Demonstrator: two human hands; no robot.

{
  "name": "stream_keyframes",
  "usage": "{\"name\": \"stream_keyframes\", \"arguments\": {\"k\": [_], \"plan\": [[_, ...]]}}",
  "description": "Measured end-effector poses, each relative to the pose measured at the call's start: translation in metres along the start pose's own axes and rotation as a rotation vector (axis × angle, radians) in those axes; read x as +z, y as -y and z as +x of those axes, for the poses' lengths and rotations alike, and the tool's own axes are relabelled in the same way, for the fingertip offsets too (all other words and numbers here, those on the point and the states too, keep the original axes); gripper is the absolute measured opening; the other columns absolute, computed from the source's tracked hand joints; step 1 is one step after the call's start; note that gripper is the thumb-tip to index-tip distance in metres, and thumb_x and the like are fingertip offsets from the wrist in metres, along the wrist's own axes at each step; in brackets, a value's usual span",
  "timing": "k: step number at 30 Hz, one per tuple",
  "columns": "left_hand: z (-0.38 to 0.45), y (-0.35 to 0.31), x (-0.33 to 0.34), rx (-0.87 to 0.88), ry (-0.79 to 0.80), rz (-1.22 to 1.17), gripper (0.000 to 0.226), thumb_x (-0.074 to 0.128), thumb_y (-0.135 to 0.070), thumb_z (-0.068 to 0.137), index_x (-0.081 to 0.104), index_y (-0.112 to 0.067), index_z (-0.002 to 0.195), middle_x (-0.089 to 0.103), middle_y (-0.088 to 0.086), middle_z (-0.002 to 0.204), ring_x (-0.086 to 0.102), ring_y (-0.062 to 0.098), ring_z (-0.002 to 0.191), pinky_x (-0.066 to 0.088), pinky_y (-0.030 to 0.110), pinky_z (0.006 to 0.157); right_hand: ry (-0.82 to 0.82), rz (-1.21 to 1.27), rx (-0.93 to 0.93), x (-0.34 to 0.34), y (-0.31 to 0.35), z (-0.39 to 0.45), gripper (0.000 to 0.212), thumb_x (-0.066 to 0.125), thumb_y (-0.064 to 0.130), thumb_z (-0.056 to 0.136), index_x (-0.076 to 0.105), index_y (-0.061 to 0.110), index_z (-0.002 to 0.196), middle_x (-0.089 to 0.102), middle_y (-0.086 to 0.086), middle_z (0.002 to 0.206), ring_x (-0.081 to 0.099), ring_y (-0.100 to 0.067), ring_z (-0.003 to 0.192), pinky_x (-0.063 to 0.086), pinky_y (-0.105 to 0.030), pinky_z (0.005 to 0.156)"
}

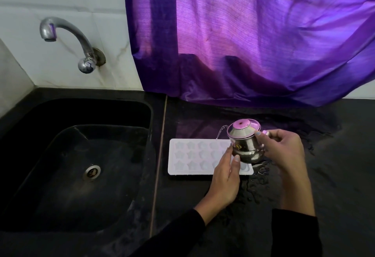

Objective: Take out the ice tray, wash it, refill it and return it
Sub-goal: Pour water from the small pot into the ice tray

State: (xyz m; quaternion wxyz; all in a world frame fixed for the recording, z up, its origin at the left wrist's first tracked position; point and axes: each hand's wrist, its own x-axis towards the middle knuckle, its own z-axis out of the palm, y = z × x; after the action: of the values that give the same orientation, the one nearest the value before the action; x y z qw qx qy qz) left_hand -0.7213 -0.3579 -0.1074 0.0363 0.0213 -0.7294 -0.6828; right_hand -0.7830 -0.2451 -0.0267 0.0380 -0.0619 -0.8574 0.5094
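A white ice tray (194,156) with star-shaped cells lies flat on the black counter, just right of the sink. Over its right end I hold a small steel kettle (244,141) tilted to the left. A thin stream of water (220,131) runs from its spout down onto the tray's back right cells. My right hand (282,151) grips the kettle's handle from the right. My left hand (226,177) steadies the kettle's lower left side with its fingertips and hides the tray's front right part.
A black sink (77,161) with a metal drain (92,172) fills the left side, with a chrome tap (67,39) on the tiled wall above it. A purple curtain (253,39) hangs down to the counter's back edge. Water puddles (257,183) lie on the counter by the tray.
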Motion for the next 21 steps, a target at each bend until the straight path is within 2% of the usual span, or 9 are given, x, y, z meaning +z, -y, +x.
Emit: {"name": "stream_keyframes", "arguments": {"k": [5, 8, 11, 14, 16, 21], "plan": [[0.0, -0.002, -0.002, -0.003, -0.017, 0.012, 0.041, 0.032, -0.034, 0.103, 0.034, -0.033, 0.144, 0.047, -0.022, 0.137, 0.037, -0.016, 0.125, 0.029, 0.005, 0.102, -0.015, 0.044, -0.001, 0.0, 0.001, 0.0, 0.019, 0.073, 0.036, 0.08, 0.069, 0.018, 0.073, 0.071, -0.002, 0.069, 0.069, -0.027, 0.075, 0.056, -0.057, 0.08], [-0.002, -0.004, -0.003, -0.011, -0.043, 0.008, 0.044, 0.032, -0.038, 0.102, 0.032, -0.031, 0.146, 0.041, -0.018, 0.145, 0.033, -0.011, 0.132, 0.027, 0.018, 0.112, 0.002, 0.11, -0.007, 0.0, 0.003, -0.001, 0.02, 0.073, 0.032, 0.082, 0.068, 0.015, 0.072, 0.069, -0.003, 0.065, 0.066, -0.025, 0.069, 0.056, -0.057, 0.08], [-0.002, -0.005, -0.004, -0.008, -0.069, 0.003, 0.051, 0.032, -0.044, 0.1, 0.028, -0.03, 0.148, 0.036, -0.014, 0.15, 0.028, -0.004, 0.138, 0.026, 0.032, 0.117, 0.025, 0.176, -0.009, 0.001, 0.005, -0.001, 0.017, 0.072, 0.026, 0.085, 0.068, 0.014, 0.074, 0.066, -0.002, 0.064, 0.061, -0.018, 0.066, 0.055, -0.048, 0.077], [-0.002, -0.006, -0.005, -0.011, -0.079, 0.012, 0.054, 0.031, -0.048, 0.098, 0.027, -0.031, 0.149, 0.034, -0.013, 0.152, 0.026, -0.001, 0.14, 0.026, 0.037, 0.117, 0.037, 0.221, -0.019, 0.002, 0.005, 0.0, 0.012, 0.07, 0.022, 0.087, 0.068, 0.014, 0.079, 0.064, 0.0, 0.064, 0.059, -0.014, 0.063, 0.051, -0.037, 0.067], [-0.002, -0.007, -0.007, -0.008, -0.085, 0.016, 0.052, 0.031, -0.046, 0.099, 0.027, -0.031, 0.148, 0.034, -0.012, 0.152, 0.026, -0.001, 0.14, 0.025, 0.036, 0.118, 0.044, 0.229, -0.023, 0.004, 0.005, 0.001, 0.011, 0.07, 0.022, 0.088, 0.067, 0.015, 0.08, 0.065, 0.0, 0.065, 0.061, -0.015, 0.065, 0.049, -0.034, 0.065], [-0.003, -0.005, -0.01, -0.025, -0.106, 0.013, 0.06, 0.029, -0.056, 0.094, 0.027, -0.031, 0.148, 0.034, -0.012, 0.152, 0.026, 0.0, 0.14, 0.025, 0.037, 0.118, 0.074, 0.175, -0.044, 0.009, 0.009, -0.002, 0.01, 0.069, 0.024, 0.088, 0.067, 0.018, 0.08, 0.067, -0.001, 0.071, 0.064, -0.016, 0.071, 0.056, -0.044, 0.08]]}}
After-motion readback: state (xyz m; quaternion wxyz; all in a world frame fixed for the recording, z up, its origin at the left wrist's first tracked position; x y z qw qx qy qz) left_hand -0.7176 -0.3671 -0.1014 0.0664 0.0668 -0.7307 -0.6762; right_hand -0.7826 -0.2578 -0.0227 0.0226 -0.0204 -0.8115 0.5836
